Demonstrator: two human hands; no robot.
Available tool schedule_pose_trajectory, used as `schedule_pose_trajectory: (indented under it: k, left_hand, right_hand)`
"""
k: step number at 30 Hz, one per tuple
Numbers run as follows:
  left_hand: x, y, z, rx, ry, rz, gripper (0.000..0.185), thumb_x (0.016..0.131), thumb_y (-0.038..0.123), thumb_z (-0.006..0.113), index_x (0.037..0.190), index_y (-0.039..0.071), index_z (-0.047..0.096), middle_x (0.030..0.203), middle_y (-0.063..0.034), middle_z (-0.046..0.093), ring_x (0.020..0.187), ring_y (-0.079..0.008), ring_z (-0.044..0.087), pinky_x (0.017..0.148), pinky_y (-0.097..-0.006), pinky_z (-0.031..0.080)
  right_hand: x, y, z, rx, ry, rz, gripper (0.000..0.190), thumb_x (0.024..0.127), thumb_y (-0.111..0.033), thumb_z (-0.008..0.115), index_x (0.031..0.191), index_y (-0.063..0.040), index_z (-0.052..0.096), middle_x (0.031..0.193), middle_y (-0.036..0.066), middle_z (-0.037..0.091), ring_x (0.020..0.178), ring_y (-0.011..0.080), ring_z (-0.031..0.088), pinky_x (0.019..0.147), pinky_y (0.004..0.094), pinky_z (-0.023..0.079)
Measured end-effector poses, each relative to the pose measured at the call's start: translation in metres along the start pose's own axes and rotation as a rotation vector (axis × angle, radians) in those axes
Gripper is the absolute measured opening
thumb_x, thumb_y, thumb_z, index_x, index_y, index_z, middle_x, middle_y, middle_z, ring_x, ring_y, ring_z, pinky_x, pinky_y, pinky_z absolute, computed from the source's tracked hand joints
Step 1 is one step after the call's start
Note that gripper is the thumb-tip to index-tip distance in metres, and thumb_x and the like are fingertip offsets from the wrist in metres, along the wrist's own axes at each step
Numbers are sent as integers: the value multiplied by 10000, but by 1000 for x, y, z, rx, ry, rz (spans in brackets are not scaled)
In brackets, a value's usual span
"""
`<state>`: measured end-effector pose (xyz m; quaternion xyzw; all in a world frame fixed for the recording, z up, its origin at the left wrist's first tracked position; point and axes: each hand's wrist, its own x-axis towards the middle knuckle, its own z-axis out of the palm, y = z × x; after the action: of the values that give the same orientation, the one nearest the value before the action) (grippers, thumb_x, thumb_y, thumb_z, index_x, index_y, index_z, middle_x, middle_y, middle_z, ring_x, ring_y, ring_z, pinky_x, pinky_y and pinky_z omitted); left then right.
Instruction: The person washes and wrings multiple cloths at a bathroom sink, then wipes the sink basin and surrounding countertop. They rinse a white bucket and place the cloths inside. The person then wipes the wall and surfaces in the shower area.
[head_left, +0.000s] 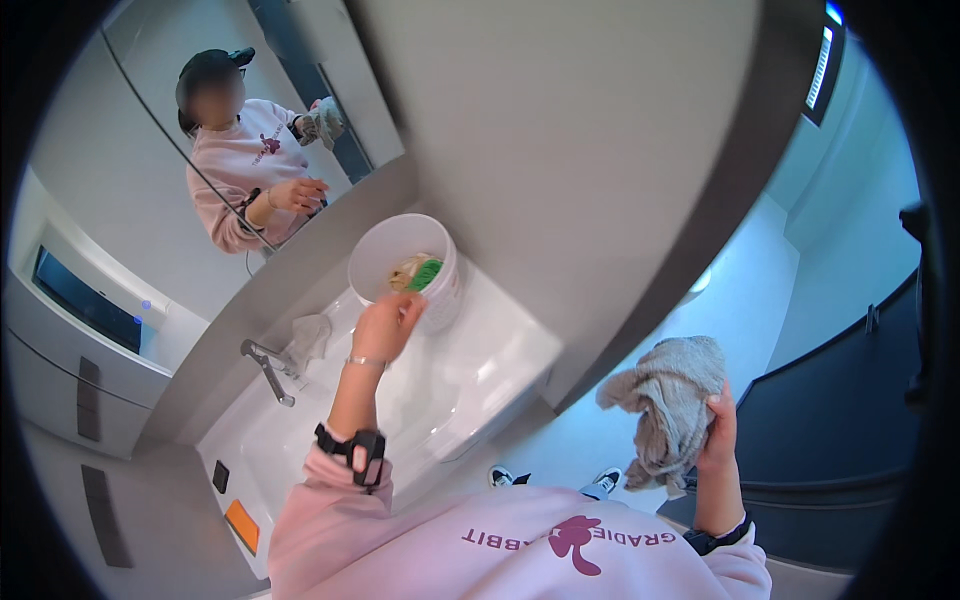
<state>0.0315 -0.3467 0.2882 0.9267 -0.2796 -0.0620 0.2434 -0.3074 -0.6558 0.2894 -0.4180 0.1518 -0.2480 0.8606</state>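
My right hand (718, 431) is closed around a bunched grey-brown cloth (667, 412), whose folds hang down to the right of the sink. My left hand (386, 326) is raised over the white sink basin, at the near rim of a white plastic bucket (360, 262); its fingers are bent and whether they touch the rim or hold anything cannot be told. Inside the bucket lie a green item (426, 275) and pale, yellowish pieces, perhaps cloths or gloves. The bucket stands at the far end of the sink.
A chrome faucet (270, 375) rises at the sink's left edge, with a pale cloth (310, 337) behind it. An orange item (242, 526) and a small black item (220, 476) lie on the near left rim. A mirror (300, 67) hangs above; a dark cabinet (832, 405) stands at right.
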Motion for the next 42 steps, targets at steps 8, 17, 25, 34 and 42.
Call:
schedule_pose_trajectory:
  k: [8, 17, 25, 34, 42]
  left_hand:
    - [-72, 217, 177, -1089, -707, 192, 340, 967, 297, 521, 1101, 0, 618, 1013, -41, 647, 939, -87, 565, 863, -263, 454]
    - [-49, 363, 296, -1328, -609, 28, 269, 962, 234, 536, 1145, 38, 532, 982, 23, 586, 886, -62, 524, 807, -227, 432]
    - [12, 397, 343, -966, -564, 61, 244, 930, 232, 593, 1066, 50, 502, 901, 1, 591, 807, -66, 555, 724, -217, 454]
    - [105, 455, 325, -1520, -322, -89, 265, 873, 105, 496, 1128, 30, 495, 1038, -66, 591, 956, -161, 568, 825, -294, 465]
    - [179, 500, 356, -1335, -992, 269, 344, 768, 57, 642, 1063, 57, 463, 1006, -46, 581, 928, -137, 558, 859, -296, 459]
  right_hand:
    - [9, -31, -89, -221, -212, 150, 769, 704, -151, 780, 1341, -45, 362, 1225, 86, 493, 1189, 208, 452, 1027, 350, 341]
    - [-20, -88, -236, -228, 258, 141, 566, 755, -157, 769, 1207, -56, 444, 1107, 69, 542, 1035, 167, 523, 922, 317, 410]
    - [-37, -127, -321, -357, 475, 109, 440, 723, -69, 767, 1067, -68, 494, 945, 28, 562, 841, 99, 550, 721, 245, 462]
    - [25, -145, -401, -1525, 453, -225, 261, 658, -74, 696, 904, -86, 610, 877, 96, 551, 793, 265, 555, 689, 357, 462]
    - [163, -218, -474, -217, 994, -546, 338, 940, -264, 538, 1217, -86, 464, 1132, 35, 552, 1022, 168, 542, 857, 297, 453]
